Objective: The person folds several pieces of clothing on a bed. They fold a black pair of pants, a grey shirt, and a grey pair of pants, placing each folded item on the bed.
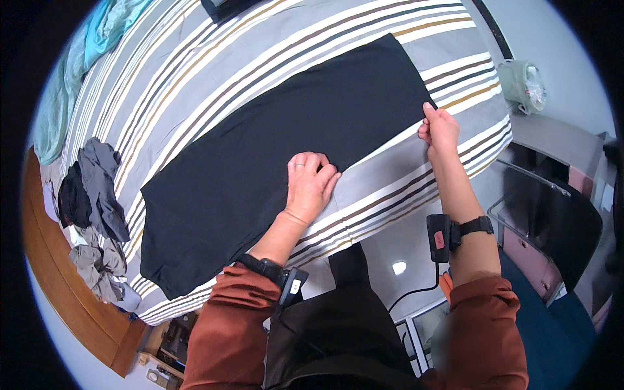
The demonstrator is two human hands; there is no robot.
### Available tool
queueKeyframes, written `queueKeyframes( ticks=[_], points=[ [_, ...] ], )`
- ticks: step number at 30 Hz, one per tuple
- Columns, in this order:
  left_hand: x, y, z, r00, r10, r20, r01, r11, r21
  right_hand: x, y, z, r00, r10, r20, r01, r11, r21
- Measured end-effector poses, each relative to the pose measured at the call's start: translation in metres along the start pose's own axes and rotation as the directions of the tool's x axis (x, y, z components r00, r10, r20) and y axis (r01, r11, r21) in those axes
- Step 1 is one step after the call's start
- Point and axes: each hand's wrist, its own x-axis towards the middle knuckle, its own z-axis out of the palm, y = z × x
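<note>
A black garment lies spread nearly flat across a striped bed sheet, running from lower left to upper right. Its exact kind cannot be told. My left hand, with a ring on one finger, is curled over the garment's near edge around the middle, its fabric gathered under the fingers and thumb. At the right end, my right hand pinches the near corner between thumb and bent fingers. The fingertips of my left hand are partly hidden.
Crumpled dark grey clothing and taupe clothing lie at the left, by a wooden bed frame. Turquoise fabric hangs at upper left. A pale green bin-like container and a black chair stand at the right. A cable hangs from my right wrist device.
</note>
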Motion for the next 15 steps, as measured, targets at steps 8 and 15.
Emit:
queueKeyframes(
  ticks=[8, 15],
  points=[
    [0.001, -0.01, 0.003, 0.985, -0.162, 0.057, 0.15, 0.973, 0.177, 0.055, -0.018, -0.002, 0.757, -0.592, 0.277, 0.62, 0.517, -0.59],
    [0.004, -0.006, -0.009, 0.96, -0.215, 0.178, 0.193, 0.972, 0.132, 0.058, -0.066, 0.013, 0.855, 0.069, 0.515, 0.369, 0.616, -0.695]
  ],
)
